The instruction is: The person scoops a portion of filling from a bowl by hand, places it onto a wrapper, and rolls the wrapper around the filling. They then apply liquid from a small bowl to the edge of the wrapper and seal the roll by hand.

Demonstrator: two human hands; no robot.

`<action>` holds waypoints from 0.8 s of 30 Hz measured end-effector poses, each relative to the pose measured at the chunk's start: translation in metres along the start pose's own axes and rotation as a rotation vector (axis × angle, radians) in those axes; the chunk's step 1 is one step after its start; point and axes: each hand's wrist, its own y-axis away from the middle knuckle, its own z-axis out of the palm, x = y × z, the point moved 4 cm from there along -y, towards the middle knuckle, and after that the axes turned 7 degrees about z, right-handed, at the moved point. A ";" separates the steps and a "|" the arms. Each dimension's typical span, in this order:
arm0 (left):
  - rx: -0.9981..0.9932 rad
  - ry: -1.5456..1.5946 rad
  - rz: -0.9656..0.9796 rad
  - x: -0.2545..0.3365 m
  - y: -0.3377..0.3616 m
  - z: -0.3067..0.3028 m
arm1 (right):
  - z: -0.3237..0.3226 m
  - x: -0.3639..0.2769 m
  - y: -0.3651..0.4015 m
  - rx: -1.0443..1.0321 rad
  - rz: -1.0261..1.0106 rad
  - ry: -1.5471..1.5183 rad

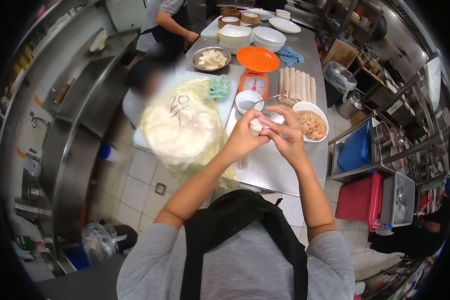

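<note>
Above the front of the steel table, my left hand point(246, 134) is wrapped round a pale roll point(256, 126), with its whitish end showing between thumb and fingers. My right hand point(289, 134) meets it from the right, thumb and fingertips pinching at that end; the rest of the roll is mostly hidden. Just beyond my hands stands a white bowl point(246, 100) with a spoon point(265, 100) leaning in it. Right of my right hand is a white bowl of minced filling point(312, 124). Behind that, several pale long rolls point(297, 85) lie side by side.
An orange scale point(253, 82) carries an orange plate point(258, 59). A large plastic bag of white contents point(182, 130) lies at left by a green cloth point(218, 88). Farther back are a metal bowl of white blocks point(211, 59) and stacked bowls point(234, 40). Co-workers stand along the left side.
</note>
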 end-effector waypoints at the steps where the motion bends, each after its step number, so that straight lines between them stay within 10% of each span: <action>1: -0.079 0.060 -0.023 0.001 -0.001 0.001 | -0.001 0.001 -0.002 0.003 -0.001 0.000; 11: -0.548 0.386 -0.383 -0.009 0.008 0.004 | -0.012 -0.020 -0.016 -0.306 -0.115 0.111; 22: -0.418 0.300 -0.190 -0.002 -0.001 0.007 | -0.012 -0.009 -0.003 -0.298 -0.034 0.160; 24: -0.377 0.184 -0.105 0.005 -0.005 0.007 | -0.028 0.034 0.040 0.340 0.639 -0.426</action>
